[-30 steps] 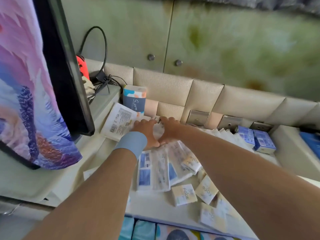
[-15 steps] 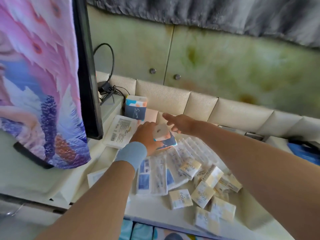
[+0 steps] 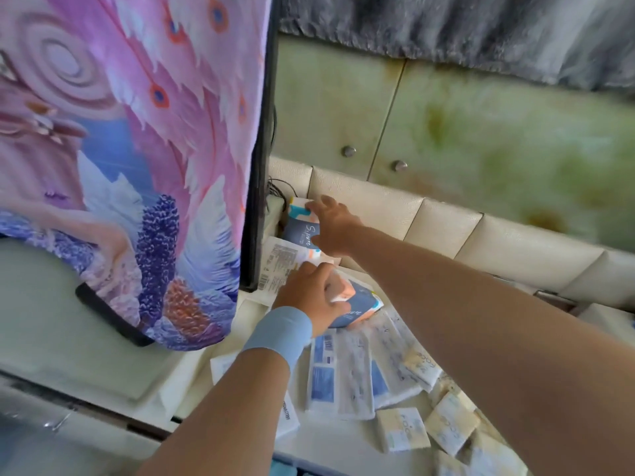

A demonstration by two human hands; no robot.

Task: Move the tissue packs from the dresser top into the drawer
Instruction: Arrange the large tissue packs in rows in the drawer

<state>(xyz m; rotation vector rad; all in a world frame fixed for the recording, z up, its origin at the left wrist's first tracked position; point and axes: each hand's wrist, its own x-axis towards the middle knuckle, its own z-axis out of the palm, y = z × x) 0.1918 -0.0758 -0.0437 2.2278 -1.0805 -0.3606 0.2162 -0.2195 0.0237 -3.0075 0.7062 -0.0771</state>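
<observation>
Pack (image 3: pixel 355 305), long axis rightward, gripped by left hand (image 3: pixel 309 298); upright pack (image 3: pixel 302 228) grasped by right hand (image 3: pixel 335 228).

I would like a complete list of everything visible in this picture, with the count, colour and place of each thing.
blue pack: one, dark blue, white and orange, held above the others
upright pack: one, same colours, at the back
flat packs: several, white and blue, middle of dresser top
small packs: several, cream, front right
covered screen: one, pink and purple, left
doors: two, greenish, behind
wristband: one, light blue, on wrist
left hand: grips blue pack
right hand: grips upright pack
</observation>
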